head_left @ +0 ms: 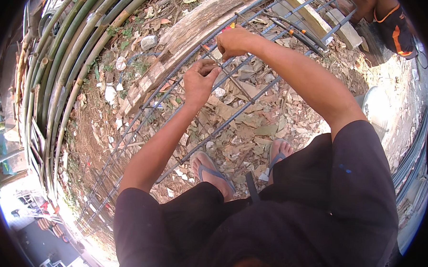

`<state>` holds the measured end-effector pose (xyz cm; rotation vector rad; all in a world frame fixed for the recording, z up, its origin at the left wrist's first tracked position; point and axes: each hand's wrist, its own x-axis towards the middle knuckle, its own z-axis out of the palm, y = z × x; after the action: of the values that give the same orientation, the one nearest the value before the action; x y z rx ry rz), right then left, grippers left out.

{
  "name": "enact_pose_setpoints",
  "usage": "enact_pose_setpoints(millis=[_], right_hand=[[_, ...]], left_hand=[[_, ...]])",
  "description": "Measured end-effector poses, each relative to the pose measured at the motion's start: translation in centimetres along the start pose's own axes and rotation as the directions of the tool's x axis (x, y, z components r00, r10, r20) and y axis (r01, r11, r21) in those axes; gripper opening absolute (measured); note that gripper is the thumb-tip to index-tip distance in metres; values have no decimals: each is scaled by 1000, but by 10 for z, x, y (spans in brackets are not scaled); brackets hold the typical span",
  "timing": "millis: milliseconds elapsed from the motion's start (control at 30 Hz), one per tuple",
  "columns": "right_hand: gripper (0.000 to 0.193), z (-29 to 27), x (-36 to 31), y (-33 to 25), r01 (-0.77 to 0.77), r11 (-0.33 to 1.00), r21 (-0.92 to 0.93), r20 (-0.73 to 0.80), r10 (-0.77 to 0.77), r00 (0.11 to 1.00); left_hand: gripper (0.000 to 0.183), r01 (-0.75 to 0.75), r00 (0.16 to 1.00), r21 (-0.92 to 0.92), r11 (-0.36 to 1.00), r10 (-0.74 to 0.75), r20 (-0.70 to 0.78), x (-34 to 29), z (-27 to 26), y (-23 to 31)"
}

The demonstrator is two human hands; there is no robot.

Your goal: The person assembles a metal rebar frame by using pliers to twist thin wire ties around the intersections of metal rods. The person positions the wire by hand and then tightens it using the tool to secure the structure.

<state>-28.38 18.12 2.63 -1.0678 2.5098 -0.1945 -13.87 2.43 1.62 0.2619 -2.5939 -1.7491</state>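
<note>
A long steel rebar cage (234,116) runs slantwise in front of my feet, its bars crossed by thinner ties. My left hand (200,83) is at one of its crossings, thumb and fingertips pinched together. What lies between those fingertips is too small to make out. Just beyond it, my right hand (234,42) is curled over the far bars with the fingers bent down. A small red and yellow patch shows behind its knuckles, and its grip is hidden. Farther right, a long-handled tool with black and orange handles (302,36) lies across the cage.
Weathered timber (189,34) lies behind the cage, with bent bamboo poles (66,62) at left. Wooden blocks (343,28) sit at the far right, near another person's leg (372,9). Dry leaves and rubble cover the ground. Bundled rods (413,156) lie at right.
</note>
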Motion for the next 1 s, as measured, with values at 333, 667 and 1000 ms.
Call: enact_pose_setpoints(millis=[333, 667, 1000], right_hand=[[20, 12, -85, -2, 243, 954, -177, -445, -298, 845], [72, 54, -93, 3, 100, 987, 128, 40, -106, 994], [44, 48, -104, -30, 82, 996, -30, -176, -86, 981]], left_hand=[[43, -129, 988, 258, 957, 103, 111, 3, 1, -12], [34, -191, 981, 438, 878, 187, 52, -3, 7, -8], [24, -470, 873, 428, 772, 478, 96, 0, 10, -25]])
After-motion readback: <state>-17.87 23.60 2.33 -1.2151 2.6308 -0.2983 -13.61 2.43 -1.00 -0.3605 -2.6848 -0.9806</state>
